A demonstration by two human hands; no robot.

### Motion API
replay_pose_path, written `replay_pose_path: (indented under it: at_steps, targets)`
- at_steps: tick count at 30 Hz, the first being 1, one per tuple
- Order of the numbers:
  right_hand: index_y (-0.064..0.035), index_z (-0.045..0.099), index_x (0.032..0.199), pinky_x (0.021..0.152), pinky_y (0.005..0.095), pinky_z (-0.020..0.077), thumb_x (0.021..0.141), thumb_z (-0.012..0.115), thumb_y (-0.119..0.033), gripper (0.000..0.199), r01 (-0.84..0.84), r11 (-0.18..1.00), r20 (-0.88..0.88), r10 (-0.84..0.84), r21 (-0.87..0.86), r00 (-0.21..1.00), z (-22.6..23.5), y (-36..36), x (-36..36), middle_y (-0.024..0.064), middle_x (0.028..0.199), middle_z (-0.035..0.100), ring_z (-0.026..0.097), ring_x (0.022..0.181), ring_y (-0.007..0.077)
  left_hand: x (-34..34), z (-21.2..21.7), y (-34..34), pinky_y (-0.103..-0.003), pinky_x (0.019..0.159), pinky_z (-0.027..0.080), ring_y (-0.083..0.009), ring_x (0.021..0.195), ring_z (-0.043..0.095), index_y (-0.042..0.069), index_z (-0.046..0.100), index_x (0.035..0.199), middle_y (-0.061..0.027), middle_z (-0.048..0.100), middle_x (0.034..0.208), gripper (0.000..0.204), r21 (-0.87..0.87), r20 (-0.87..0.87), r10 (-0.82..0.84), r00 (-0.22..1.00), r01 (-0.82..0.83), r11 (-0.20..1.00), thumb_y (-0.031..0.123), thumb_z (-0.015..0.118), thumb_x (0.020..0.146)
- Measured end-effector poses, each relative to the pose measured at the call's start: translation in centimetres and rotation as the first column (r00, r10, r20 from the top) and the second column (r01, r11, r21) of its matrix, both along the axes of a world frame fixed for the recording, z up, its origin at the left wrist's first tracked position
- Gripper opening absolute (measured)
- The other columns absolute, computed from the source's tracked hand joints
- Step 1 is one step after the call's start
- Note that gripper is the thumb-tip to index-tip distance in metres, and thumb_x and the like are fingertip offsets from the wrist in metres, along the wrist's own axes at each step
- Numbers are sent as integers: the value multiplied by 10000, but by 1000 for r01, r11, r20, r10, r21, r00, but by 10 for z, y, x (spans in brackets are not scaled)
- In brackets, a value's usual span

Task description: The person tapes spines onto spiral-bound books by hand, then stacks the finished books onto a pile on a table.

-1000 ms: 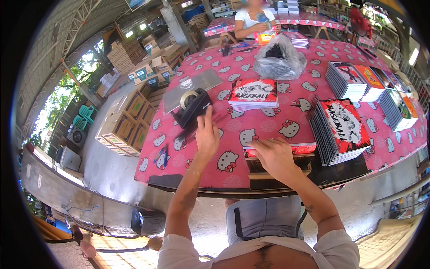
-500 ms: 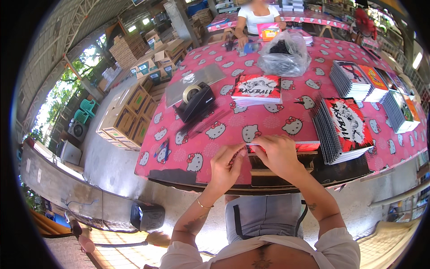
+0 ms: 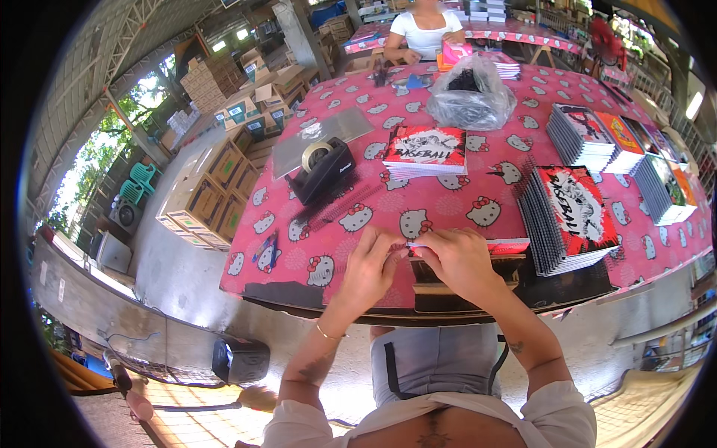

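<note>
At the table's near edge, my right hand [image 3: 459,261] is closed on a notebook [image 3: 509,245] with a red cover, held edge-on over a black block [image 3: 452,295]. My left hand [image 3: 371,265] pinches at the notebook's left end, on a thin dark binding coil mostly hidden by the fingers. Several loose dark coils [image 3: 347,209] lie beyond my left hand, beside a black tape dispenser [image 3: 325,170]. Right of my right hand stands a stack of coil-bound notebooks [image 3: 571,216] with red and white covers. A lower notebook stack [image 3: 426,149] lies ahead.
A clear plastic bag [image 3: 472,97] with dark contents sits farther back, near a co-worker [image 3: 426,33] holding colourful booklets. More notebook stacks [image 3: 582,134] line the right side. Blue-handled snips [image 3: 267,250] lie at left. Cardboard boxes [image 3: 213,175] stand on the floor beyond the table's left edge.
My left fingers have closed in at the notebook's left end, covering the coil more. The right hand stays on the notebook. The co-worker's hands and booklets have shifted.
</note>
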State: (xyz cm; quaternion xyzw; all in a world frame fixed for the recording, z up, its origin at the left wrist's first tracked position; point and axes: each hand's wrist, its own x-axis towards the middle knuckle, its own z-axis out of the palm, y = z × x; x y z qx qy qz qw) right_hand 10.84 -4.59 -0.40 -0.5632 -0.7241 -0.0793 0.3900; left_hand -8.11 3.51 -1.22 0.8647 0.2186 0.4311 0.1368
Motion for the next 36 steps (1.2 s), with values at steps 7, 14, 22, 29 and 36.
replay_pose_path:
  at_steps: [7, 14, 22, 29, 36]
  targets:
    - [-72, 669, 1011, 674, 455, 541, 880, 742, -142, 166, -47, 988, -66, 37, -148, 997, 7, -3, 7, 99, 926, 678, 680, 755, 336, -7, 17, 19, -361, 685, 542, -267, 871, 683, -8, 643, 1156, -164, 653, 1153, 227, -452, -364, -226, 904, 41, 891, 159, 667, 1003]
    - [-44, 679, 1001, 713, 459, 553, 856, 738, -80, 161, -163, 977, -141, 144, -134, 979, 3, 1, 21, 131, 1057, 638, 681, 839, 358, -3, 26, 22, -383, 688, 525, -276, 821, 679, 11, 648, 1186, -168, 678, 994, 250, -315, -240, -245, 939, 163, 935, 146, 689, 979]
    - [-143, 735, 1040, 613, 416, 534, 871, 712, -136, 171, -5, 996, -13, 4, -84, 1000, 4, -19, 36, 75, 887, 697, 692, 740, 320, -4, 21, 31, -390, 614, 518, -294, 781, 675, 93, 648, 1215, -133, 643, 1183, 262, -343, -428, -251, 868, 101, 934, 195, 683, 976]
    - [-153, 727, 990, 598, 437, 538, 882, 686, -139, 116, 31, 997, -27, -33, -75, 999, 5, -13, 35, 47, 794, 679, 692, 703, 298, 27, -25, -28, -653, 1099, 278, -481, 1356, 432, -75, 424, 1471, -306, 447, 1484, 717, 327, -420, 272, 866, -135, 935, 497, 487, 1043]
    - [-143, 713, 1008, 595, 435, 546, 879, 673, -150, 135, 12, 988, 17, -9, -151, 1000, 11, -17, 42, 57, 797, 678, 697, 712, 296, 33, -13, -16, -743, 1178, 84, -472, 1553, 200, -111, 319, 1543, -326, 257, 1640, 873, 367, -382, 437, 814, -300, 880, 526, 533, 986]
